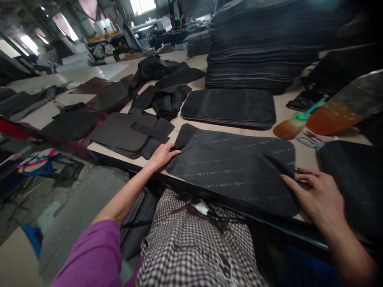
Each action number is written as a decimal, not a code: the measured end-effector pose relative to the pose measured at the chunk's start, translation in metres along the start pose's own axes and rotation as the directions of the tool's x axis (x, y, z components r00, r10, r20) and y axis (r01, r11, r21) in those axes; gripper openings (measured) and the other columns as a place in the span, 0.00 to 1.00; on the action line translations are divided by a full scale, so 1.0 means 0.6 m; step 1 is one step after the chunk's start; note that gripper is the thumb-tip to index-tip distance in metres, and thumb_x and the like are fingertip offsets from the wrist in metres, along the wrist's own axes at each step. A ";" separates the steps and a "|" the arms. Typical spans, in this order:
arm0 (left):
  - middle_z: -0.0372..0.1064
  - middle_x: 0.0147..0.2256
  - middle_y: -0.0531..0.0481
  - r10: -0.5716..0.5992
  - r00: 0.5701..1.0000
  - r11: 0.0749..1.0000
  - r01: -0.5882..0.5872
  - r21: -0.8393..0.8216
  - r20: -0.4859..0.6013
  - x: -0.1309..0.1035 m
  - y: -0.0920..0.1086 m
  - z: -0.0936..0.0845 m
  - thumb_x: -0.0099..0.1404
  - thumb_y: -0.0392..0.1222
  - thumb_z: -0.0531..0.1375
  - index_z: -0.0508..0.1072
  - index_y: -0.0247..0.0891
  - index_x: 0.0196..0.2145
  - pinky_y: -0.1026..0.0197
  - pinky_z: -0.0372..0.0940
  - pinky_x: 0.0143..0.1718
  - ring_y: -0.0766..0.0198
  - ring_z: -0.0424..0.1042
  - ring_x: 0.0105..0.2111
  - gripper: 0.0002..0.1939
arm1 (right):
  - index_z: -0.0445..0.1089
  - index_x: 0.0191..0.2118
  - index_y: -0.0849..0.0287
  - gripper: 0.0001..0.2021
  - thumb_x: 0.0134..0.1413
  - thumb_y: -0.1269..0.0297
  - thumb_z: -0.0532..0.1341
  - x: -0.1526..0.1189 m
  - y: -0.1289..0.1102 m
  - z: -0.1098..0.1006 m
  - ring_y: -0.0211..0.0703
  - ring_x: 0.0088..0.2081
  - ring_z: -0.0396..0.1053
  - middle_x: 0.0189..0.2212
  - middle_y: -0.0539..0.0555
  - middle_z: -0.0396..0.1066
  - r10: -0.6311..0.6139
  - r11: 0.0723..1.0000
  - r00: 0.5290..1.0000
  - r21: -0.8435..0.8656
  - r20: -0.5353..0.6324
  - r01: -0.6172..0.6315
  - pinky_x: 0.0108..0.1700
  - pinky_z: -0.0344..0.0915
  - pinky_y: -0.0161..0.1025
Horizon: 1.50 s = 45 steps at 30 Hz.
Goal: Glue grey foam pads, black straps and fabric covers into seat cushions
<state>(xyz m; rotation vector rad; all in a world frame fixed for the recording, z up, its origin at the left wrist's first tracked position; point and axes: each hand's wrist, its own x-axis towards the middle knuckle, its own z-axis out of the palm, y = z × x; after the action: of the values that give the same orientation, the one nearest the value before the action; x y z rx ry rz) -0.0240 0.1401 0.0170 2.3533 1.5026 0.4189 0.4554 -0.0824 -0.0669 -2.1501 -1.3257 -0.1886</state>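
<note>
A black sheet with rows of pale printed lettering [233, 167] lies at the front edge of the table, its right part slightly raised in a fold. My left hand [163, 154] pinches its left edge between thumb and fingers. At the right edge, my right hand [318, 191] grips the sheet, with the thumb on top and the fingers curled beyond the edge. Just behind it rests a low stack of black rounded panels [229, 107]. Dark brown panels [119, 133] with black strips on them are left of my left hand.
A tall stack of black sheets [257, 48] stands at the back. On the right are a glue bottle with a green nozzle [290, 126], a plastic bag of orange liquid [332, 117], scissors [311, 139] and another black panel [350, 175]. Grey material [86, 207] hangs low left.
</note>
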 end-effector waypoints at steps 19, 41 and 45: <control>0.72 0.39 0.50 -0.024 0.996 0.993 0.014 -0.114 -0.084 -0.004 -0.008 0.015 0.63 0.55 0.68 0.70 0.42 0.54 0.60 0.64 0.38 0.59 0.73 0.38 0.26 | 0.68 0.56 0.65 0.39 0.59 0.30 0.56 -0.002 -0.018 -0.010 0.59 0.58 0.65 0.53 0.72 0.69 -0.174 0.984 0.979 0.015 -0.106 0.177 0.57 0.66 0.51; 0.41 0.74 0.44 0.553 0.788 0.745 -0.613 0.263 0.269 0.127 0.145 0.112 0.75 0.65 0.45 0.49 0.44 0.73 0.39 0.45 0.71 0.51 0.44 0.73 0.38 | 0.73 0.53 0.55 0.14 0.69 0.69 0.54 0.016 -0.070 -0.056 0.52 0.58 0.67 0.59 0.54 0.72 -0.383 0.909 0.900 -0.090 0.210 0.408 0.59 0.58 0.53; 0.42 0.73 0.43 0.570 0.783 0.738 -0.621 0.263 0.250 0.131 0.135 0.119 0.75 0.65 0.46 0.49 0.46 0.74 0.39 0.45 0.70 0.51 0.45 0.73 0.37 | 0.74 0.49 0.61 0.14 0.70 0.64 0.53 0.043 -0.134 -0.057 0.59 0.55 0.68 0.53 0.63 0.75 -0.263 0.911 0.925 -0.244 0.275 0.332 0.57 0.58 0.56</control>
<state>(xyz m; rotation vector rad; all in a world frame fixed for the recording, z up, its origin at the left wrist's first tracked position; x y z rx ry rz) 0.1035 0.1719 -0.0083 3.0455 0.7434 0.1108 0.4059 -0.0562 0.0048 -2.2453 -1.8709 -0.2680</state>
